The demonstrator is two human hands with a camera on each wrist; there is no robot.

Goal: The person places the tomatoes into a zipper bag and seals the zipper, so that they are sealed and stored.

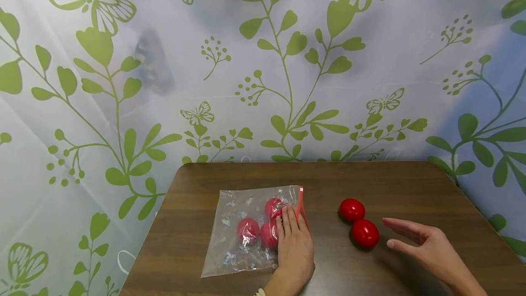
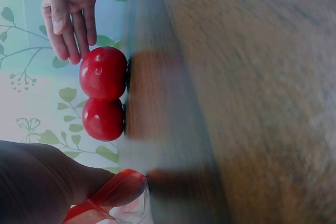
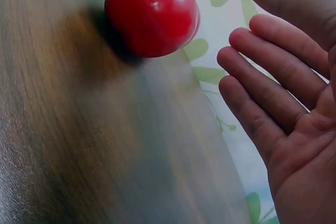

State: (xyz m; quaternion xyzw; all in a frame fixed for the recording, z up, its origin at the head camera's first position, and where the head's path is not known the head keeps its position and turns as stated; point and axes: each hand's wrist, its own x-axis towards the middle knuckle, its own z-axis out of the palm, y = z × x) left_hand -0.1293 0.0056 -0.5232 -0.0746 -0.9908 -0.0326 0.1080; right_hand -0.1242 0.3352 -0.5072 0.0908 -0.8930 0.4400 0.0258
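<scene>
A clear plastic zip bag with a red zip edge lies flat, with three red tomatoes inside; one shows a green stem spot. My left hand rests on the bag's right side, fingers straight over the tomatoes. By its thumb, the red zip strip shows in the left wrist view. Two more shiny red tomatoes, a far one and a near one, sit side by side on the table. To their right my right hand hovers, fingers extended and thumb apart, holding nothing.
The brown wooden table has rounded far corners. Behind it hangs a pale curtain printed with green leaves and butterflies.
</scene>
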